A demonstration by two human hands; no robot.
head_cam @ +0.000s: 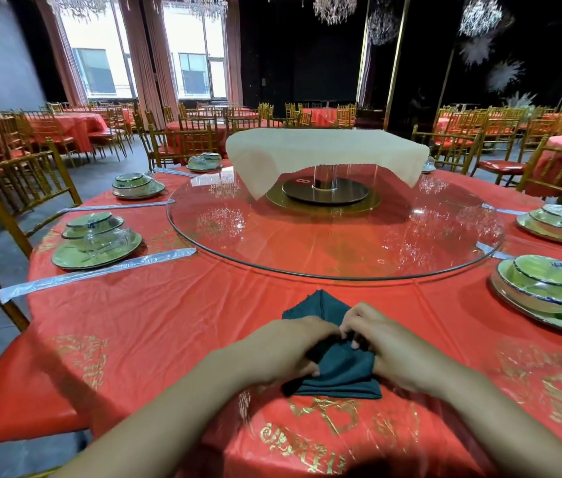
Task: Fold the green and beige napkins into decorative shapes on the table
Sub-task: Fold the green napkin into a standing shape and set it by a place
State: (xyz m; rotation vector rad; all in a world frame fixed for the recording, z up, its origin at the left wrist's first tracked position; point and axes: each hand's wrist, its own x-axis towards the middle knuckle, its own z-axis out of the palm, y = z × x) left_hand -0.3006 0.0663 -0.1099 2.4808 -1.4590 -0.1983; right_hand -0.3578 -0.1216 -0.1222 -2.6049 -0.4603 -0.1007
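At the lower centre of the frame, the left hand [283, 346] and right hand [386, 343] both pinch folds of the green napkin [338, 370], which lies on the red tablecloth [155, 326] (printed with gold motifs). Above it a glass turntable [307, 243] carries the draped beige napkin [324, 146]; wrapped plate sets [97, 241] ring the table, with gold chairs [21, 181] and curtained windows [97, 53] at upper left.

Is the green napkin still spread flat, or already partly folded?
Partly folded. The green napkin lies bunched in layers on the red tablecloth, one corner pointing away, with the left hand and right hand pinching its middle.
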